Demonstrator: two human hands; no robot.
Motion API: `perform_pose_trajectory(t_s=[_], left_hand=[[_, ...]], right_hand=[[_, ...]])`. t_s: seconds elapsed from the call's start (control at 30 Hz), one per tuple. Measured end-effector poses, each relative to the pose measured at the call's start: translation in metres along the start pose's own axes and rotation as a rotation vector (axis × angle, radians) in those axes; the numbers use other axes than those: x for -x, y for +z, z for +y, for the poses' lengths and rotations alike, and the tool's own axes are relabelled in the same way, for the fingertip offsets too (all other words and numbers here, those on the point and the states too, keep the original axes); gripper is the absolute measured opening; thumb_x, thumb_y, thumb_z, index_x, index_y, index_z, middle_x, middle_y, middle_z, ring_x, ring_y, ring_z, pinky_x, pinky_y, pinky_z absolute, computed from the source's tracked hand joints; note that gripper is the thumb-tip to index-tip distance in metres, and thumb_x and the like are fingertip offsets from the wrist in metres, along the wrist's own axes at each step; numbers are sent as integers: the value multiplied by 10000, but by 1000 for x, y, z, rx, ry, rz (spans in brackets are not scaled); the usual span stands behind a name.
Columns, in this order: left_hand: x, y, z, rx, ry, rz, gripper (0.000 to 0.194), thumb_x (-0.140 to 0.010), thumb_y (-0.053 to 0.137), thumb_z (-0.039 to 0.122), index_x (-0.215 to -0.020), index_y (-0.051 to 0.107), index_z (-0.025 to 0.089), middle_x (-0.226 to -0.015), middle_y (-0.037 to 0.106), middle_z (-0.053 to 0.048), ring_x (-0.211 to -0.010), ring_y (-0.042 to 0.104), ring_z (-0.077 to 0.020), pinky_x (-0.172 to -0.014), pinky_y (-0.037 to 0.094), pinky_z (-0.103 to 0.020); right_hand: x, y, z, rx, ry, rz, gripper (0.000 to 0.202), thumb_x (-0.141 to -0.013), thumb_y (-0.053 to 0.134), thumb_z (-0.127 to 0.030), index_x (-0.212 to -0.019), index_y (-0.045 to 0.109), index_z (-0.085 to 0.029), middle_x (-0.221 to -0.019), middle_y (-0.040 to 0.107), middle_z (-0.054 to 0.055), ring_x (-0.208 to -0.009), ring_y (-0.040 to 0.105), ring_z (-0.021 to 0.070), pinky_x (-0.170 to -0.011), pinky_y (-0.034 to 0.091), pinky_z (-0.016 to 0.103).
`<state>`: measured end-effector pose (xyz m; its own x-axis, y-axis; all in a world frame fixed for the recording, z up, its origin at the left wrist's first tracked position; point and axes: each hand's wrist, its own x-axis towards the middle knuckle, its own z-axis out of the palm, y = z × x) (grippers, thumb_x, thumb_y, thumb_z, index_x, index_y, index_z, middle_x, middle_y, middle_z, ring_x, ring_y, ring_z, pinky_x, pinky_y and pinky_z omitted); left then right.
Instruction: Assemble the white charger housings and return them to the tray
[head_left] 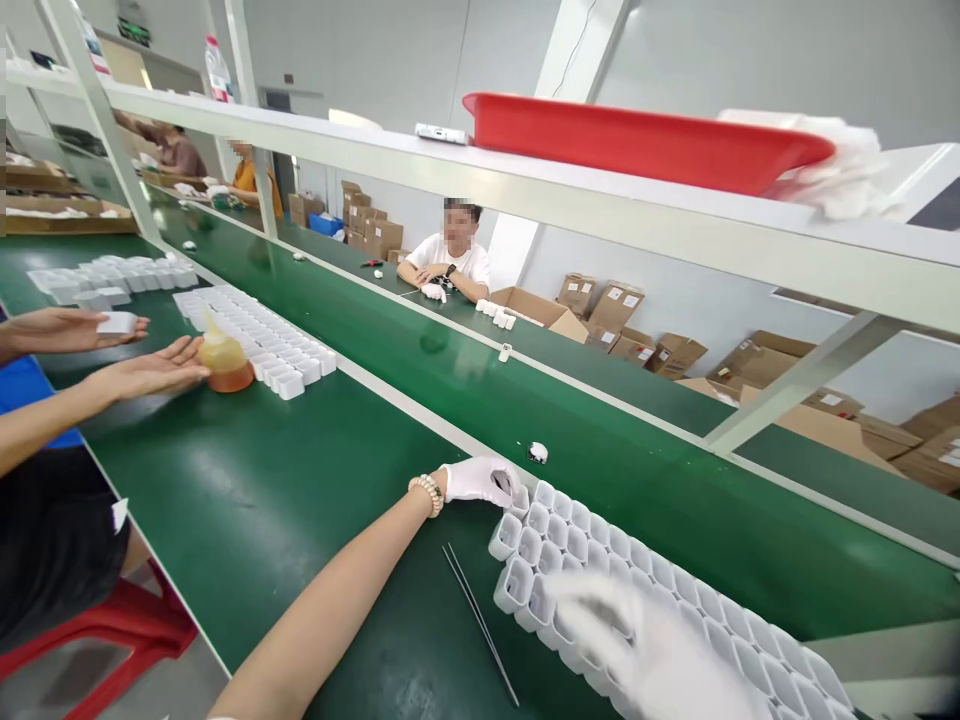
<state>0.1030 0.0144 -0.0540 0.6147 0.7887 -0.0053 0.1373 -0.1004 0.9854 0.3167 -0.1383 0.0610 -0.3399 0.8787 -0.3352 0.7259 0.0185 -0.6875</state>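
My left hand [480, 482], in a white glove with a beaded bracelet at the wrist, is closed around a small white plastic cup [517, 502] at the near left corner of a block of such cups. Over the front of the block hangs my right hand [660, 640], also gloved and smeared by motion; whether its fingers hold anything cannot be made out. The open-topped white cups [598, 530] stand packed in rows under and beyond it. Metal tweezers [480, 622] lie on the green table between my forearm and the cups.
Behind the cups runs a green conveyor belt [420, 385] with a small black and white part [538, 452] on it. At left, a co-worker's hands [146, 370] are near an amber squeeze bottle [225, 365] and more cups. A red tray [637, 140] sits on the overhead shelf.
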Motion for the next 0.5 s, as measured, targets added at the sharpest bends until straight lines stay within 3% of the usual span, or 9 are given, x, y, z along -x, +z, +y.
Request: perform_pose_trajectory(t_s=[0.07, 0.1, 0.2, 0.27, 0.37, 0.5], left_hand=[[1, 1, 1, -11, -5, 9, 323, -581, 866, 208, -831, 670, 154, -826, 677, -10, -784, 629, -174, -758, 494, -306], [1, 1, 2, -17, -6, 15, 348, -564, 882, 234, -825, 666, 156, -831, 679, -10, -786, 627, -175, -757, 491, -306], [1, 4, 3, -30, -6, 51, 391, -527, 901, 283, -796, 645, 161, -802, 675, 2, -755, 621, -169, -723, 482, -297], [1, 8, 5, -35, -2, 89, 400, -512, 900, 283, -774, 624, 162, -762, 665, 16, -731, 619, -164, -700, 476, -289], [1, 12, 6, -31, 6, 159, 384, -507, 884, 248, -744, 593, 166, -690, 636, 45, -689, 608, -144, -684, 469, -277], [3, 15, 8, 54, 36, 219, 372, -521, 871, 162, -732, 566, 161, -639, 593, 70, -629, 571, -116, -662, 462, -265]], right_hand=[[-44, -27, -2, 174, -258, 124, 290, -958, 480, -439, -1038, 715, -289, -1041, 733, 39, -968, 694, 247, -884, 552, 396], [-70, -39, 0, 190, -304, 136, 284, -969, 475, -414, -1042, 716, -283, -1038, 725, 46, -968, 690, 240, -904, 543, 405], [-144, -61, 19, 226, -355, 139, 230, -969, 536, -346, -1107, 691, -247, -1063, 695, 70, -972, 675, 218, -933, 524, 431], [-177, -67, 36, 261, -360, 127, 233, -957, 595, -344, -1119, 660, -190, -1107, 677, 74, -990, 657, 211, -914, 526, 450], [-198, -71, 61, 293, -322, 108, 216, -954, 615, -334, -1096, 653, -176, -1119, 668, 66, -969, 652, 199, -874, 541, 425], [-199, -72, 84, 252, -239, 115, 221, -953, 618, -318, -1120, 642, -174, -1132, 659, 64, -958, 653, 197, -851, 551, 414]])
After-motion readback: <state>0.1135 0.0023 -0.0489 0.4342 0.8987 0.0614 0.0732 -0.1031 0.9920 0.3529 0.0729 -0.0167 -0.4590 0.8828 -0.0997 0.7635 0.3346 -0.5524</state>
